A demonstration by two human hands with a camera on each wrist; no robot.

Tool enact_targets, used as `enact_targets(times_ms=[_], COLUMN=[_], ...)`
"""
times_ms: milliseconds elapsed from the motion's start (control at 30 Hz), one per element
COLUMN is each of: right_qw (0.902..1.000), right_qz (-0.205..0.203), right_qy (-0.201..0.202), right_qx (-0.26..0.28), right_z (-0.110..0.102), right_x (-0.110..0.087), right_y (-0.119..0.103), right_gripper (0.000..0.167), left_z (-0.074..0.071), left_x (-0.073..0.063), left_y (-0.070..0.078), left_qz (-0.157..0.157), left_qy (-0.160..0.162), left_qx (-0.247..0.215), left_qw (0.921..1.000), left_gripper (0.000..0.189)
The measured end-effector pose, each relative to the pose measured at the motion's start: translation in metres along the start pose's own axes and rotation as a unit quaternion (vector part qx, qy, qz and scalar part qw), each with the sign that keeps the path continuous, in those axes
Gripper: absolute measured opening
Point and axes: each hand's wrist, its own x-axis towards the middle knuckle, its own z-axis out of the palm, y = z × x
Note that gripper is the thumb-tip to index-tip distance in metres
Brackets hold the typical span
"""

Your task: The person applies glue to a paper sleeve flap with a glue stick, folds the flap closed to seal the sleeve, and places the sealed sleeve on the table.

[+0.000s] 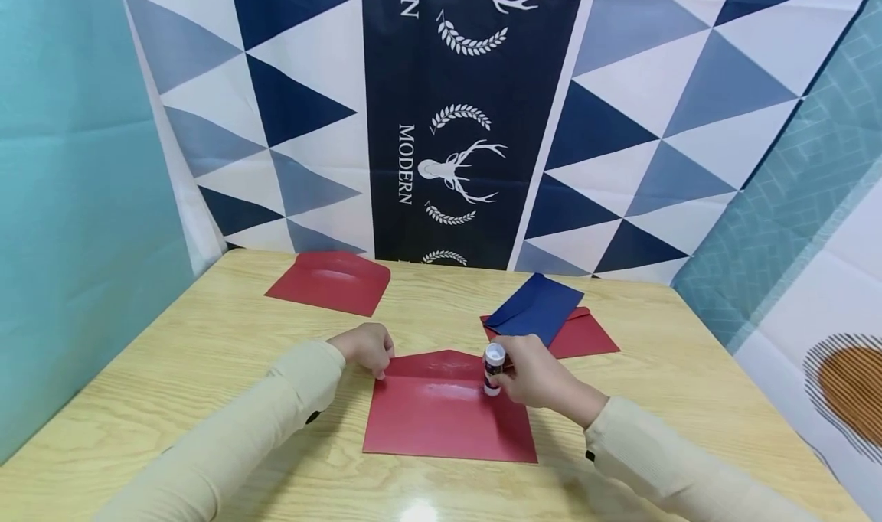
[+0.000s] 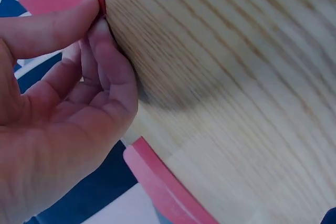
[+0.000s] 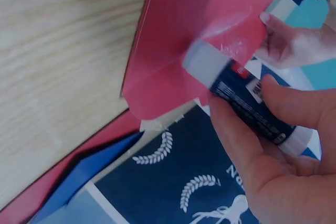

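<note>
A red envelope (image 1: pixel 441 422) lies on the table in front of me, its flap (image 1: pixel 444 363) unfolded away from me. At its upper left corner, my left hand (image 1: pixel 367 347) pinches the edge between thumb and fingers; the left wrist view shows the thumb tip on the red paper. My right hand (image 1: pixel 534 373) grips a glue stick (image 1: pixel 492 373) with a dark label and white ends. In the right wrist view, the glue stick's far end (image 3: pixel 202 62) is right at the paper, near the flap's crease. Glossy streaks (image 3: pixel 228 32) show along that crease.
Another red envelope (image 1: pixel 334 285) with its flap up lies at the back left of the wooden table (image 1: pixel 207 353). Behind my right hand, a blue envelope (image 1: pixel 537 308) overlaps a red one (image 1: pixel 586 334). A patterned cloth (image 1: pixel 303 124) hangs along the back edge.
</note>
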Motion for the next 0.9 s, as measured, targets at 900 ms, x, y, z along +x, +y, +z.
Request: enact_targets(times_ms=[900], right_qw=[0.9865], right_qz=[0.1], right_qy=[0.095], right_qx=[0.089], right_z=[-0.033], right_x=[-0.029], right_y=[0.019], right_gripper=[0.023], left_z=[-0.015], left_x=[-0.001], left_y=[0.02], left_qz=[0.143], left_qy=[0.083], left_qx=[0.105], left_qw=[0.9806], left_gripper=[0.021])
